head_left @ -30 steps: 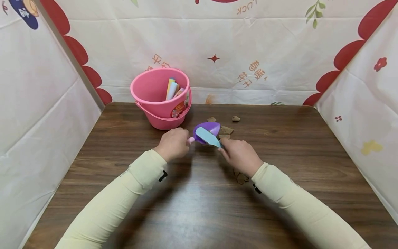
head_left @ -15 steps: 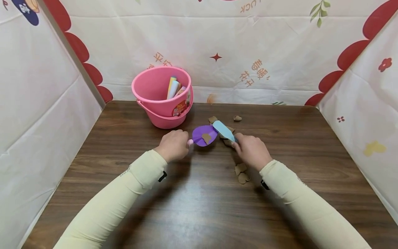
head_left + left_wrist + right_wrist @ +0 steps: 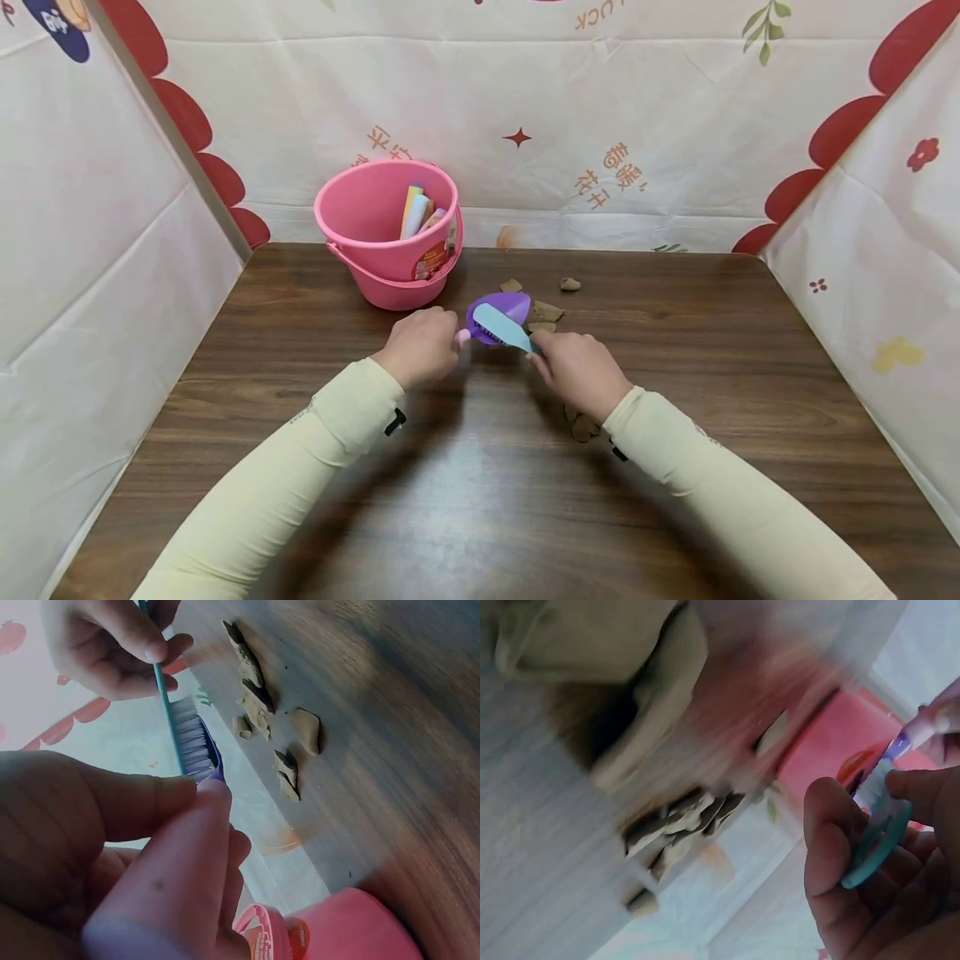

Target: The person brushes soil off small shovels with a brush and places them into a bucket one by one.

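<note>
My left hand (image 3: 420,346) grips the pink handle (image 3: 172,862) of a small purple scoop (image 3: 517,303), fingers wrapped round it. In my right hand (image 3: 581,371) is a light blue brush (image 3: 500,324), pinched by its handle. The brush lies over the scoop's bowl, and its white bristles (image 3: 191,739) point into it in the left wrist view. Most of the bowl's inside is hidden by the brush. Torn brown pieces (image 3: 547,312) lie just right of the scoop, thin and curled like cardboard scraps. More brown scraps (image 3: 582,427) show beside my right wrist, partly covered.
A pink bucket (image 3: 382,271) with rolled coloured items (image 3: 415,215) inside stands behind my left hand. Two stray scraps lie toward the back, one small piece (image 3: 570,284) farther right. Printed cloth (image 3: 675,150) walls the dark wooden table (image 3: 675,350) at back and sides.
Half a second ago the brush was right of the scoop, and a brown scrap showed in the bowl. My right hand has moved left, bringing the brush back over the bowl, which has tilted.
</note>
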{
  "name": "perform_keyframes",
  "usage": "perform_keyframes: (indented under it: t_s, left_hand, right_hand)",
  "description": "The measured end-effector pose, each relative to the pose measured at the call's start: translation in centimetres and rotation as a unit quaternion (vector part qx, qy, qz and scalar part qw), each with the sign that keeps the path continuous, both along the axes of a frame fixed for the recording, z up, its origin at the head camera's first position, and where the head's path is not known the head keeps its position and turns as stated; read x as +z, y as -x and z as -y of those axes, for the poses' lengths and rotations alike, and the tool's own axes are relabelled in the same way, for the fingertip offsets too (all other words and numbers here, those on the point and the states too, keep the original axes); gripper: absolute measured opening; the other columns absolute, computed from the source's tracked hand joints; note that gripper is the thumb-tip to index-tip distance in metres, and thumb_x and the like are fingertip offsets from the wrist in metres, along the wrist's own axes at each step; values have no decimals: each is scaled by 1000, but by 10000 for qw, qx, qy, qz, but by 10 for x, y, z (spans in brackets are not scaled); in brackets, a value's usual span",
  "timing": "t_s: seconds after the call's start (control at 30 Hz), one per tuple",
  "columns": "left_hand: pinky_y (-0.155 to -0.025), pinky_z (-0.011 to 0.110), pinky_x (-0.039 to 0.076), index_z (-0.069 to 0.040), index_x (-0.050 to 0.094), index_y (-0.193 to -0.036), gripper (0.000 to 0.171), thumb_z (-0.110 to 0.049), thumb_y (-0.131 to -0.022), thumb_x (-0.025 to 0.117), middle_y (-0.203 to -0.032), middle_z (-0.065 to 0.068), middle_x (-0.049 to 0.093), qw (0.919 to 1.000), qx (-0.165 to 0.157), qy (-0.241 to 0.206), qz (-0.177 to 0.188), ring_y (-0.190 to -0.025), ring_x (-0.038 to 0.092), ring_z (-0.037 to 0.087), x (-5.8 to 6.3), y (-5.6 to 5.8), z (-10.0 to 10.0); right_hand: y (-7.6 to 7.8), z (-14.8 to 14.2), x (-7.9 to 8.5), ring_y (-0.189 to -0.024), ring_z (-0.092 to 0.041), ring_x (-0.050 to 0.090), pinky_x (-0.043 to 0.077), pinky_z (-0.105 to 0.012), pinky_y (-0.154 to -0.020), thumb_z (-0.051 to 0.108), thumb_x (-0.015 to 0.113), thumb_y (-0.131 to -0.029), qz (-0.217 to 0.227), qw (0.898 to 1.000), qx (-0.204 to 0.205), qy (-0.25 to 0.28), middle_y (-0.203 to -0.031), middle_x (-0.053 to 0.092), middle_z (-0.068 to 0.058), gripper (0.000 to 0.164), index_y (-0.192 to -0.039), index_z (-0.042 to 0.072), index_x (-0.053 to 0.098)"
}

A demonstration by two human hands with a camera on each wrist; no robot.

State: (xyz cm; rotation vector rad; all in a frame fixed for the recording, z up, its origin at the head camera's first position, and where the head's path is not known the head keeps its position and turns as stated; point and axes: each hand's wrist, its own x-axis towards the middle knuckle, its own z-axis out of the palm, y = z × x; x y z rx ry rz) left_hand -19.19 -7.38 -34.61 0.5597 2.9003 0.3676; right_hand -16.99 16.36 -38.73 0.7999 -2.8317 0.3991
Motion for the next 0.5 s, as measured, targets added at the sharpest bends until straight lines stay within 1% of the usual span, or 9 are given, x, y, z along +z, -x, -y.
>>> perform_keyframes:
  t_s: [0.13,0.2,0.23,0.33,0.4,0.5]
  left_hand:
    - [-65,38,46,-8,64,-86,19,-23,-96,63,-80,5,58,9998,40,-37,189,-75,55,22,2,0,2]
    - [-64,37,46,-8,64,-85,18,-23,-96,64,-79,5,58,9998,69,-17,210,-74,55,22,3,0,3]
    - [-64,38,46,-9,63,-84,20,-24,-97,64,-78,5,58,9997,74,-12,220,-74,55,22,3,0,3]
    - [-64,39,47,-9,62,-79,25,-26,-98,62,-76,6,58,9998,58,30,177,-74,56,23,2,0,5]
    - [-64,41,48,-10,60,-75,28,-27,-98,61,-75,6,57,9999,77,43,129,-74,57,23,1,0,6]
    - [-64,41,48,-11,59,-72,31,-28,-98,60,-73,6,57,9999,127,21,76,-74,57,23,0,1,8]
  right_hand:
    - [9,-8,0,-52,-15,45,39,-34,-48,17,66,-96,11,9998,-201,12,-64,51,2,13,-88,10,58]
    - [13,-14,0,-52,-16,45,39,-35,-48,19,66,-96,75,9993,-353,6,-64,51,1,14,-88,9,59]
    - [15,-17,0,-52,-17,45,39,-36,-48,19,65,-97,90,9990,-446,-30,-63,50,0,17,-86,9,57]
    - [19,-24,0,-53,-19,46,40,-38,-49,20,65,-97,95,9979,-641,-67,-63,52,-3,18,-88,7,57]
    - [20,-26,0,-54,-20,47,40,-39,-50,19,65,-96,64,9978,-658,-71,-64,52,-3,17,-90,6,58]
    - [16,-22,2,-53,-18,45,40,-37,-49,18,66,-96,-15,9987,-512,23,-64,52,-2,17,-88,6,57]
